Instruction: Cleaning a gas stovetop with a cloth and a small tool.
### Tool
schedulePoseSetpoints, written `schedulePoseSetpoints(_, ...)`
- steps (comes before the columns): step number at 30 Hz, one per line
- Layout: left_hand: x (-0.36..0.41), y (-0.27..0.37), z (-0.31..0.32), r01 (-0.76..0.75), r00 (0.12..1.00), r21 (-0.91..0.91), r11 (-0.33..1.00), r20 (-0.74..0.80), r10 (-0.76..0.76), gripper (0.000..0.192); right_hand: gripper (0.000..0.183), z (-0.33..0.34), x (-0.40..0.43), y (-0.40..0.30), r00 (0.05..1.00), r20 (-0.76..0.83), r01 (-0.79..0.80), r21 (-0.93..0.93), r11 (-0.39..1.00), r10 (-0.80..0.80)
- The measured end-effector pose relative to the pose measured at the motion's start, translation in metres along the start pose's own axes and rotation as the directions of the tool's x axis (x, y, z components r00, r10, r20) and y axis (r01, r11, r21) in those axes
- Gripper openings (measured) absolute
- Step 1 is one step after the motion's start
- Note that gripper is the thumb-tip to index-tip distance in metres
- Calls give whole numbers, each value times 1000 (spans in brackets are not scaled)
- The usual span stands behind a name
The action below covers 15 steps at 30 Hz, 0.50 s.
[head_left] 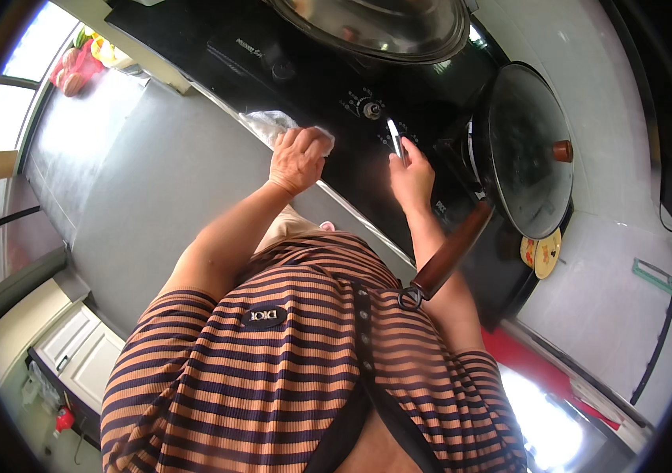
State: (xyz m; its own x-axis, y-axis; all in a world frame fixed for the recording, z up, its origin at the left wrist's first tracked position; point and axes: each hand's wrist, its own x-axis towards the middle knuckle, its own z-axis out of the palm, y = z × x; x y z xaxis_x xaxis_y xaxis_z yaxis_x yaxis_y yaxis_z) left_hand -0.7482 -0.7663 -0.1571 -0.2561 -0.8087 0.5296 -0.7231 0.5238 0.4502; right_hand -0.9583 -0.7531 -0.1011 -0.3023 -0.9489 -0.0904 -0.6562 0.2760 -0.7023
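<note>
My left hand (297,158) grips a crumpled white cloth (271,123) at the front edge of a black glass gas hob (336,97). In my right hand (413,177) is a slim tool (395,135) with a bright, blade-like end; its exact kind is hard to tell. The tool's tip lies close to a bare metal control shaft (373,110), ringed by printed dial marks. Whether the tip touches the shaft cannot be told. Another ring of dial marks (402,135) is partly behind the tool and right hand.
A pan with a glass lid (531,154) stands on the right, its wooden handle (454,251) reaching over my right forearm. A large domed lid (377,23) covers the far burner area. Yellow patterned items (540,254) lie beside the hob. A black knob (283,70) sits at left.
</note>
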Motion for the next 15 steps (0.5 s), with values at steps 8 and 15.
schedulePoseSetpoints(8,0,-1,1,-25,1000,8,1000,-15,25,34,33,3,15,5,996,44,75,35,997,-76)
schedulePoseSetpoints(15,0,-1,2,-27,999,-7,1000,-36,26,36,32,0,11,-2,962,17,272,-124,954,-272)
